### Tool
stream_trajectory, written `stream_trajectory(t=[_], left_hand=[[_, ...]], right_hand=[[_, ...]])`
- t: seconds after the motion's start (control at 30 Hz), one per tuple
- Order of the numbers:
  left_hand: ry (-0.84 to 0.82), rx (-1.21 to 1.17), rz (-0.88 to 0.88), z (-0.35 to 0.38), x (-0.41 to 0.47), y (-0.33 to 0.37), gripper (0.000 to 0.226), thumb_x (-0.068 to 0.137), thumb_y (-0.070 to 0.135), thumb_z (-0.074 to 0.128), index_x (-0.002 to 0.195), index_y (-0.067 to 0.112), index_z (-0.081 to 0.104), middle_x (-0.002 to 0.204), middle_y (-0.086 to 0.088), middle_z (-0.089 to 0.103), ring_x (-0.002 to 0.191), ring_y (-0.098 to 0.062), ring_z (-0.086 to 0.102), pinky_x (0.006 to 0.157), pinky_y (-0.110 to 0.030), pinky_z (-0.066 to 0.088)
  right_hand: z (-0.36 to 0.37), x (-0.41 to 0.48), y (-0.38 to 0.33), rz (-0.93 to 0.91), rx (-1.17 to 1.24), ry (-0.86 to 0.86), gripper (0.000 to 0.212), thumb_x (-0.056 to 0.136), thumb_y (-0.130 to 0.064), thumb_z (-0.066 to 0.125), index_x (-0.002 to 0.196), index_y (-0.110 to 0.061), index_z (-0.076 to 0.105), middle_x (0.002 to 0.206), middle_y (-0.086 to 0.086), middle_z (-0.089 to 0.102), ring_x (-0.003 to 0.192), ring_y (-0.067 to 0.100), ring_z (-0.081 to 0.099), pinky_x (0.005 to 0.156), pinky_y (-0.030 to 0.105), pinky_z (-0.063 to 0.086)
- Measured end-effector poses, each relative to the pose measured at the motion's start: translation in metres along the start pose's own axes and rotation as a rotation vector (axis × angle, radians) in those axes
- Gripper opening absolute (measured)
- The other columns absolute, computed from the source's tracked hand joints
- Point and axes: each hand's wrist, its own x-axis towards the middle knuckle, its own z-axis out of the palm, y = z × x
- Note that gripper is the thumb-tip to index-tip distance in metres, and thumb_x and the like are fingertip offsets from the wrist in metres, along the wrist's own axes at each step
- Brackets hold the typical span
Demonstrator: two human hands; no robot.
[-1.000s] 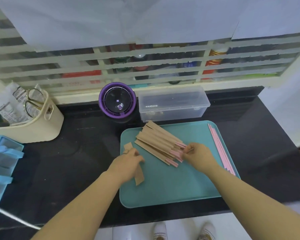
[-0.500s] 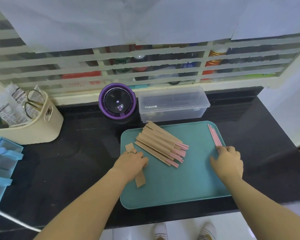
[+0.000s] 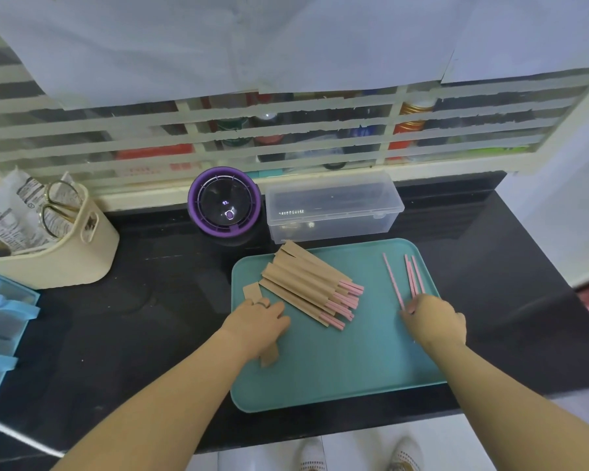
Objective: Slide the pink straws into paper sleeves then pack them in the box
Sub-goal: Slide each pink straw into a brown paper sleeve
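Left hand: the left hand (image 3: 257, 322) lies palm down on the near-left part of the teal tray (image 3: 337, 368), pressing an empty paper sleeve (image 3: 252, 292) flat. The sleeve's ends stick out beyond the fingers on the far side and below the wrist on the near side.
Right hand: the right hand (image 3: 434, 321) is on the right part of the tray, fingers bent down onto the near ends of the loose pink straws (image 3: 412, 278). Whether it pinches them or only touches them cannot be told.
Hands: well apart, one on each side of the sleeved pile.
Loose pink straws: a few lie along the tray's right edge, running far from the right fingertips. One is splayed off to the left of the others.
Sleeved straws: a pile of sleeved straws (image 3: 306, 283) lies slantwise at mid-tray, between the hands and touching neither. The pink tips poke out at its near-right end.
Box: the clear box (image 3: 334, 207) stands lid down on the black counter (image 3: 133, 317), just beyond the tray's far edge.
Around: a purple round device (image 3: 224, 202) sits left of the box. A cream basket (image 3: 65, 253) holding scissors (image 3: 60, 205) stands far left. A blue organizer (image 3: 0, 314) is at the left edge.
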Motion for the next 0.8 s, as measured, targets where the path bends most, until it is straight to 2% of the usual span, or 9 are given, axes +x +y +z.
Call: stream_trajectory(t=[0.13,0.23,0.33,0.43,0.5,0.57,0.63,0.8], left_hand=[[-0.030,0.096,0.059,-0.001,0.002,0.001,0.028,0.093,0.009,0.048,0.122,0.011,0.046,0.124,-0.009,0.047,0.116,-0.030,0.042,0.094,-0.041,0.036],[-0.030,0.152,0.117,-0.004,0.000,-0.001,0.026,0.092,0.011,0.050,0.118,0.011,0.050,0.120,-0.009,0.052,0.115,-0.030,0.044,0.099,-0.042,0.033],[-0.016,0.173,0.157,-0.008,-0.004,-0.003,0.026,0.092,0.009,0.048,0.118,0.008,0.051,0.122,-0.012,0.048,0.115,-0.032,0.043,0.101,-0.044,0.033],[-0.006,0.182,0.192,-0.011,-0.007,-0.003,0.022,0.094,0.007,0.045,0.115,0.006,0.051,0.120,-0.013,0.052,0.111,-0.032,0.047,0.097,-0.041,0.034],[-0.012,0.164,0.202,-0.010,-0.008,-0.004,0.018,0.093,0.006,0.044,0.109,0.007,0.052,0.112,-0.011,0.059,0.103,-0.029,0.055,0.093,-0.038,0.035],[-0.016,0.073,0.173,-0.009,-0.009,-0.006,0.017,0.094,0.006,0.043,0.106,0.010,0.054,0.107,-0.009,0.062,0.097,-0.029,0.058,0.090,-0.037,0.041],[-0.007,-0.089,0.111,-0.011,-0.008,-0.007,0.019,0.094,0.009,0.046,0.110,0.014,0.055,0.110,-0.006,0.062,0.099,-0.028,0.058,0.086,-0.037,0.045],[0.065,-0.511,-0.001,-0.023,-0.005,-0.003,0.024,0.089,0.023,0.062,0.113,0.018,0.063,0.112,-0.001,0.067,0.104,-0.018,0.061,0.089,-0.030,0.048]], right_hand=[[-0.003,-0.001,-0.005,-0.005,-0.083,-0.022,0.015,0.090,-0.025,0.045,0.085,-0.018,0.057,0.079,0.000,0.058,0.078,0.026,0.049,0.076,0.032,0.029],[-0.003,-0.004,-0.008,-0.021,-0.001,0.045,0.014,0.089,-0.022,0.042,0.087,-0.015,0.053,0.078,0.002,0.060,0.076,0.027,0.052,0.075,0.033,0.029],[-0.004,-0.005,-0.010,-0.053,0.071,0.095,0.017,0.091,-0.025,0.041,0.094,-0.014,0.054,0.081,0.003,0.065,0.076,0.027,0.055,0.076,0.034,0.030],[-0.009,-0.007,-0.012,-0.058,0.124,0.105,0.016,0.091,-0.024,0.043,0.094,-0.014,0.055,0.079,0.003,0.062,0.074,0.028,0.053,0.076,0.034,0.032],[-0.011,-0.009,-0.012,-0.066,0.190,0.100,0.013,0.090,-0.023,0.045,0.092,-0.014,0.054,0.076,0.003,0.058,0.072,0.028,0.052,0.076,0.034,0.035],[-0.013,-0.009,-0.014,-0.068,0.313,0.097,0.010,0.090,-0.021,0.047,0.090,-0.013,0.055,0.076,0.004,0.057,0.072,0.028,0.053,0.069,0.032,0.040],[-0.013,-0.008,-0.015,-0.080,0.446,0.103,0.009,0.091,-0.018,0.049,0.092,-0.011,0.055,0.078,0.004,0.058,0.073,0.028,0.054,0.063,0.031,0.040],[-0.015,-0.005,-0.019,-0.118,0.692,0.147,0.009,0.093,-0.011,0.047,0.097,-0.010,0.055,0.078,0.007,0.060,0.070,0.027,0.054,0.064,0.033,0.043]])
